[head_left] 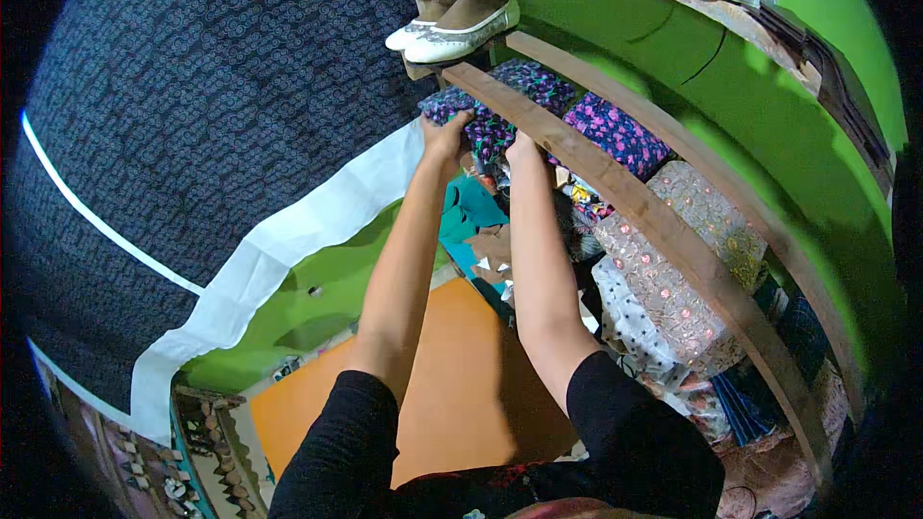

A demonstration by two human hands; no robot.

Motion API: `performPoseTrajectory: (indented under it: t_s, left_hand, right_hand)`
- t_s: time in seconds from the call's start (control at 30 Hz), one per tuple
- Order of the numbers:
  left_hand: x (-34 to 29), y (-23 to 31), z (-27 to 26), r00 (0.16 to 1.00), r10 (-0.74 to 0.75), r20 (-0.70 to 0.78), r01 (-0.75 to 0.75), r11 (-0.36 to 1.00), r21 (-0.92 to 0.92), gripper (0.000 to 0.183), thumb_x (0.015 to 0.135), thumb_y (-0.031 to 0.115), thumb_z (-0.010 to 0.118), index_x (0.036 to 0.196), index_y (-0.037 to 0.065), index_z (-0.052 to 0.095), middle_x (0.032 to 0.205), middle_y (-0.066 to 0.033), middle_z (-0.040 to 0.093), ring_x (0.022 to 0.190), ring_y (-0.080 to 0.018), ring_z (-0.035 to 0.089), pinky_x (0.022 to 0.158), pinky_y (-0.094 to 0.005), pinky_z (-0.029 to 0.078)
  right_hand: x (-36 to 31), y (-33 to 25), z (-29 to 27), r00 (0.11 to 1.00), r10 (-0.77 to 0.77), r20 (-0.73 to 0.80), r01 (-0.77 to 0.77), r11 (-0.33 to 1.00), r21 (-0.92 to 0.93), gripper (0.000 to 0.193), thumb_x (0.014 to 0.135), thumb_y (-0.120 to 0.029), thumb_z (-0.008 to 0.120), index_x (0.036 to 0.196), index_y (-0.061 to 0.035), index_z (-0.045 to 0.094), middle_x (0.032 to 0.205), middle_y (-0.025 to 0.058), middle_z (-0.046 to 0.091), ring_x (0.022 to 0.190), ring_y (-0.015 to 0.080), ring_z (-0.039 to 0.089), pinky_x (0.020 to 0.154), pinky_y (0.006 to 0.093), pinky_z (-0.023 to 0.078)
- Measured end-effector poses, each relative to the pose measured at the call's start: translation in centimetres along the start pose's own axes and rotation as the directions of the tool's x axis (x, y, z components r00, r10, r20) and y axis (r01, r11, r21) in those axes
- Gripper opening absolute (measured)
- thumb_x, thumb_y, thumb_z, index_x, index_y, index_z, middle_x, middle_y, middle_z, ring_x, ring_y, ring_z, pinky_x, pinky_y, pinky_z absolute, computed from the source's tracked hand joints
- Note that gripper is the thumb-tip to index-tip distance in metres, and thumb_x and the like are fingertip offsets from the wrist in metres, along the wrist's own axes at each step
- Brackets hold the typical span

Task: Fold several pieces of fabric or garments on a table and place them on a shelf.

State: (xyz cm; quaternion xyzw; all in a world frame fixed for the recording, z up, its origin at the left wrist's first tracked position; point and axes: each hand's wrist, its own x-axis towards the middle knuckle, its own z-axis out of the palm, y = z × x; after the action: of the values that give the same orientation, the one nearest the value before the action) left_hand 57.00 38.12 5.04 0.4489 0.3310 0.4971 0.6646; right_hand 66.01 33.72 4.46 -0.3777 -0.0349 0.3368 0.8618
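Observation:
Both my arms stretch forward to a shelf of folded cloth. My left hand [444,138] grips the near left edge of a dark folded cloth with a purple and green floral pattern [491,135]. Close by on its right, my right hand [522,148] holds the same cloth just below a wooden slat [586,159]; its fingertips are hidden. Part of the cloth passes beneath the slat. Beside it lies a folded navy cloth with pink flowers [615,137].
White shoes [460,34] stand on a ledge just beyond my hands. More folded fabrics [663,274] fill the shelf along the right, behind wooden slats. A dark patterned curtain with a white border [288,240] hangs at left. An orange panel [452,375] lies below my arms.

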Motion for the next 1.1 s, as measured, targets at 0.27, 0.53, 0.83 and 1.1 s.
performPoseTrajectory:
  t_s: [0.27,0.53,0.83,1.1]
  left_hand:
    - [-0.5,-0.4,1.9,0.987,-0.040,0.158,0.068,0.982,-0.174,0.074,0.073,0.007,0.058,0.126,0.012,0.006,0.113,-0.0191,0.039,0.092,-0.0287,0.051,0.072,-0.0411,0.046]
    - [-0.5,-2.3,4.7,0.981,-0.014,0.195,-0.017,0.987,0.158,0.074,0.072,0.013,0.061,0.127,0.006,0.012,0.111,-0.0186,0.043,0.093,-0.0260,0.049,0.076,-0.0377,0.044]
    - [-1.1,-4.6,4.4,0.926,0.143,0.351,-0.326,0.771,0.547,0.091,0.069,0.032,0.062,0.122,-0.011,0.001,0.116,-0.0284,0.034,0.107,-0.0331,0.039,0.090,-0.0369,0.031]
    - [-0.6,-4.2,-1.4,0.984,0.119,0.133,-0.173,0.826,0.537,0.100,0.065,0.056,0.055,0.122,-0.013,0.009,0.115,-0.0332,0.035,0.110,-0.0391,0.035,0.091,-0.0416,0.030]
  right_hand:
    - [-1.7,-0.4,-0.7,0.929,-0.340,0.145,0.367,0.794,-0.484,0.044,0.082,-0.029,0.046,0.115,-0.0011,0.039,0.121,0.0145,0.037,0.110,0.0274,0.034,0.092,0.0376,0.023]
    - [-2.1,-0.1,-1.8,0.713,-0.696,0.085,0.544,0.473,-0.693,0.023,0.078,-0.015,0.046,0.084,0.0048,0.056,0.085,0.0194,0.058,0.079,0.0349,0.053,0.068,0.0407,0.039]
    - [-10.7,4.0,-6.8,0.509,-0.808,0.297,0.810,0.333,-0.483,0.053,0.077,-0.015,0.050,0.120,0.0038,0.026,0.127,0.0236,0.022,0.115,0.0360,0.024,0.096,0.0435,0.017]
    - [-20.4,7.1,-15.1,0.725,-0.523,0.448,0.688,0.520,-0.507,0.029,0.075,0.001,0.048,0.101,-0.0010,0.037,0.104,0.0114,0.038,0.095,0.0199,0.041,0.080,0.0308,0.038]
